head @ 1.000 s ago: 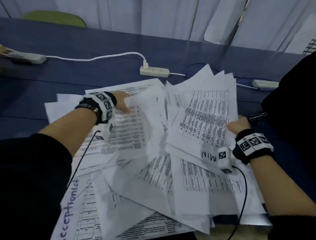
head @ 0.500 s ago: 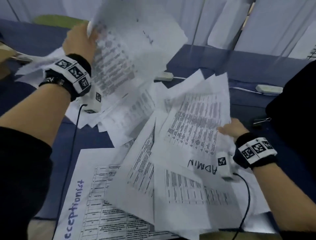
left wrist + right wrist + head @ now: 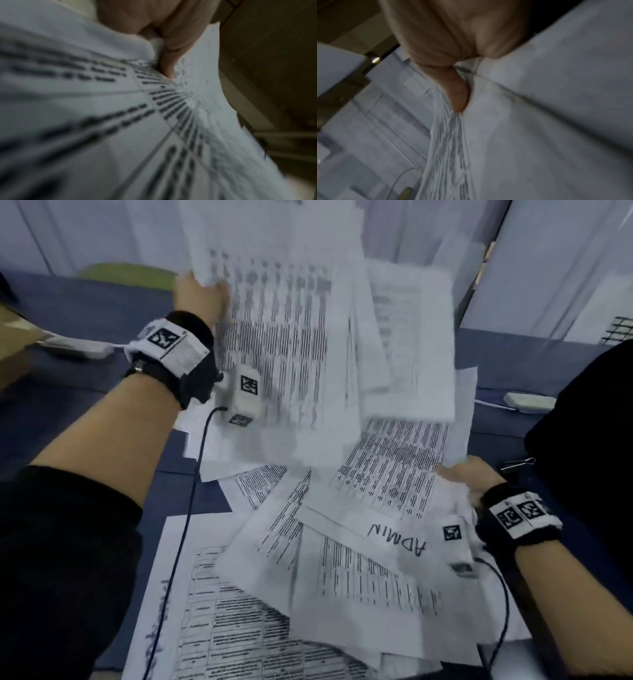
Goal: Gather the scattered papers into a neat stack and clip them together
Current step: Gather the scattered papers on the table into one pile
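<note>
My left hand (image 3: 198,294) holds a bundle of printed sheets (image 3: 281,337) raised almost upright over the table, its left edge pinched; the left wrist view shows my thumb (image 3: 169,63) pressed on that paper (image 3: 102,108). My right hand (image 3: 469,474) grips the right edge of a lower pile topped by a sheet marked ADMIN (image 3: 397,539), and in the right wrist view my thumb (image 3: 457,93) pinches several layered sheets (image 3: 450,142). One printed sheet (image 3: 212,604) lies flat at the lower left. A black binder clip (image 3: 517,463) lies on the table just beyond my right hand.
The table (image 3: 85,313) is dark blue. A white power strip (image 3: 529,402) with its cable lies at the right, and a white cable end (image 3: 78,347) at the left. A green chair back (image 3: 126,273) stands behind the table. White curtains hang at the back.
My left hand has swept its bundle of sheets up off the table and carried it rightward toward the pile in my right hand. The right hand has stayed on the pile's right edge.
</note>
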A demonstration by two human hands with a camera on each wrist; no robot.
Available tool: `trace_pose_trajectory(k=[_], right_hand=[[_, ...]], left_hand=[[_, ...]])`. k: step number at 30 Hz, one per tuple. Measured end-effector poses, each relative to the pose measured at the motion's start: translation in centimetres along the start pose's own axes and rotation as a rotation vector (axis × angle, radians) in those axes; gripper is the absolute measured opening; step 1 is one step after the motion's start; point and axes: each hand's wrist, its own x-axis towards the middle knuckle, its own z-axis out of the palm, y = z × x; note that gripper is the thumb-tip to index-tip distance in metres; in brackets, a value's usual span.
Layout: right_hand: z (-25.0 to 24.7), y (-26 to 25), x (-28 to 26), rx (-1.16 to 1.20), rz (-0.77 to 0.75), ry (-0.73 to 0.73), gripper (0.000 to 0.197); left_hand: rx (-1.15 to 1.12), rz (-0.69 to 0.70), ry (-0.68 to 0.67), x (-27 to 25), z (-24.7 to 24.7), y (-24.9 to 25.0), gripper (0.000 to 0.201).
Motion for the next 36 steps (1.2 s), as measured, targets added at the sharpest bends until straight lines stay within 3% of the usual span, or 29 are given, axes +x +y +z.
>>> trace_pose_trajectory(k=[2, 3, 5, 8, 11, 12, 14, 16, 19, 23, 26, 29, 32, 36], right_hand=[[-0.5, 1.1, 0.7, 0.117, 0.029, -0.095, 0.081], [-0.4, 1.5, 0.6, 0.149, 0.036, -0.124, 0.085], [0.0, 1.6, -0.1, 0.241, 0.045, -0.187, 0.076], [0.7, 1.7, -0.9, 0.35, 0.077, -0.282, 0.044], [1.7, 1.8, -1.8, 0.293, 0.114, -0.388, 0.087], [2.0, 1.8, -2.0, 0.277, 0.114, -0.425, 0.087], [2.8, 1.8, -2.7, 0.171, 0.095, -0.509, 0.058], [3.8, 1.7, -3.4, 0.015, 0.055, -0.462, 0.039], [4.4, 2.4, -2.9, -0.088, 0.046, -0.375, 0.036], [3.7, 2.7, -1.9, -0.109, 0.047, -0.265, 0.053], [2.6, 2.9, -1.2, -0.043, 0.056, -0.197, 0.057], [2.3, 3.2, -0.6, 0.054, 0.085, -0.164, 0.065], [3.0, 3.7, -0.2, 0.183, 0.124, -0.156, 0.071], [3.8, 3.8, -1.3, 0.291, 0.214, -0.183, 0.033]], left_hand=[[0.045, 0.081, -0.12, -1.6, 1.0, -0.4, 0.048], [0.092, 0.092, -0.173, -2.3, 1.5, -0.8, 0.043], [0.211, 0.102, -0.293, -3.5, 2.4, -1.9, 0.033], [0.387, 0.179, -0.561, -5.8, 3.6, -2.9, 0.028], [0.402, 0.199, -0.718, -6.9, 5.1, -4.3, 0.01], [0.4, 0.204, -0.748, -7.2, 5.5, -4.5, 0.011], [0.385, 0.245, -0.763, -7.8, 6.5, -4.6, 0.013], [0.358, 0.27, -0.722, -8.4, 7.2, -4.2, 0.012], [0.311, 0.259, -0.609, -8.2, 7.8, -4.1, 0.02], [0.334, 0.18, -0.384, -6.4, 6.3, -4.4, 0.029], [0.329, 0.102, -0.319, -4.2, 4.7, -4.9, 0.03], [0.369, -0.025, -0.44, -3.0, 3.3, -5.4, 0.047], [0.627, -0.153, -0.615, -4.3, 2.7, -6.3, 0.048], [0.679, -0.24, -0.792, -7.9, 3.9, -8.6, 0.032]])
